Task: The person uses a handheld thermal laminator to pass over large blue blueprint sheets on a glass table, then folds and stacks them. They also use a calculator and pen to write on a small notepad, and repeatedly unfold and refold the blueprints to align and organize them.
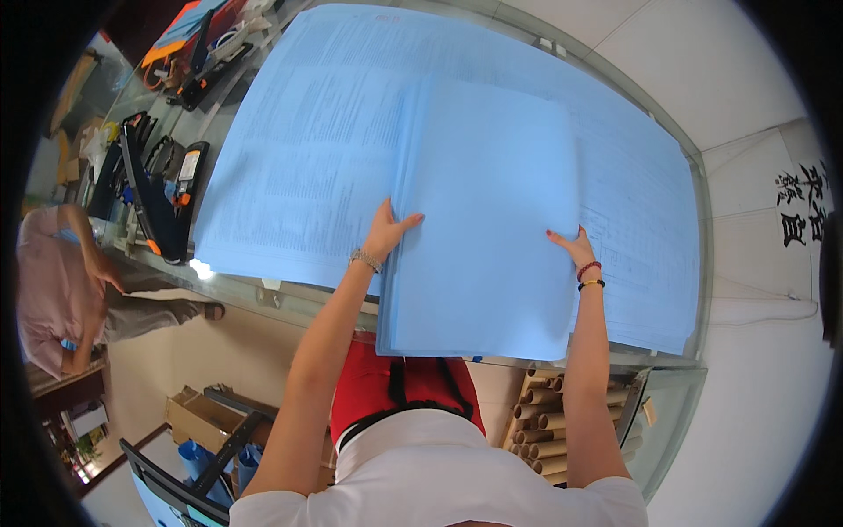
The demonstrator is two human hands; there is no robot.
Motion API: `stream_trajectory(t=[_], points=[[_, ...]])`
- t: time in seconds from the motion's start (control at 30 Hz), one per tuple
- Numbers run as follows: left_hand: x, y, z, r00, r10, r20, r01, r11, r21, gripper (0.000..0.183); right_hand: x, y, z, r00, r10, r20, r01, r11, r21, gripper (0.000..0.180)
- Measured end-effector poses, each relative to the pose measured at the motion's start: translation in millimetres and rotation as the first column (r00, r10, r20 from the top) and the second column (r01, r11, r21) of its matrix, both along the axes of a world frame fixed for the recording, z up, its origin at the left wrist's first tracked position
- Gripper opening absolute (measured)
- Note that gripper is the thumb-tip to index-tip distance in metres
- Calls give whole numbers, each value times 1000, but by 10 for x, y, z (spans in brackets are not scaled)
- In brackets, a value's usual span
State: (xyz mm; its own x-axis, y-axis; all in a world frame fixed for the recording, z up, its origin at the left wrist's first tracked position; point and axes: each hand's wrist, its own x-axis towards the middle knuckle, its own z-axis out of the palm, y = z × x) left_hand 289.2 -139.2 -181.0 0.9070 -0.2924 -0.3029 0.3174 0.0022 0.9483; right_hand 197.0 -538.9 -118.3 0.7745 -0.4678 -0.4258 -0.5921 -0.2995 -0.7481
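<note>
A folded stack of blue paper (487, 197) stands before me over large printed blue drawing sheets (296, 132). The sheets cover most of the glass-topped table. My left hand (387, 232) grips the stack's left edge, where several layers show, its thumb lying on the upper face. At the opposite edge my right hand (577, 246) holds the stack, the thumb on top and the other fingers mostly hidden. The stack's visible face looks blank. Its near end reaches past the table's front edge, above my red trousers.
Black-and-orange heavy-duty staplers (158, 204) lie at the table's left, with orange and blue papers (181, 33) farther back. A person (59, 283) is at far left. Cardboard tubes (546, 421) are stacked below on the right. A cardboard box (204, 415) and blue rolls (201, 461) stand lower left.
</note>
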Motion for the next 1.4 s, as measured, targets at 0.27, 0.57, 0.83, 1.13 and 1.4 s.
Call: stream_trajectory(t=[0.27,0.57,0.83,1.13,1.4], points=[[-740,699,156,990,-104,-92,106,994,25,70,-1327,616,-364,991,37,131,-2,967,-253,95],[-1401,826,332,974,-21,-226,4,997,-75,71,-1594,567,-176,990,-138,-39,141,884,446,84],[-1563,800,431,991,61,-122,-69,996,-60,64,-1709,674,-73,974,-227,-15,178,719,672,71],[-2304,1102,740,982,170,78,-169,985,-18,57,-1931,1139,309,983,-90,159,6,886,464,62],[-2972,2081,1296,882,434,181,-439,898,-15,56,-1536,2170,1045,923,138,360,-304,834,460,56]])
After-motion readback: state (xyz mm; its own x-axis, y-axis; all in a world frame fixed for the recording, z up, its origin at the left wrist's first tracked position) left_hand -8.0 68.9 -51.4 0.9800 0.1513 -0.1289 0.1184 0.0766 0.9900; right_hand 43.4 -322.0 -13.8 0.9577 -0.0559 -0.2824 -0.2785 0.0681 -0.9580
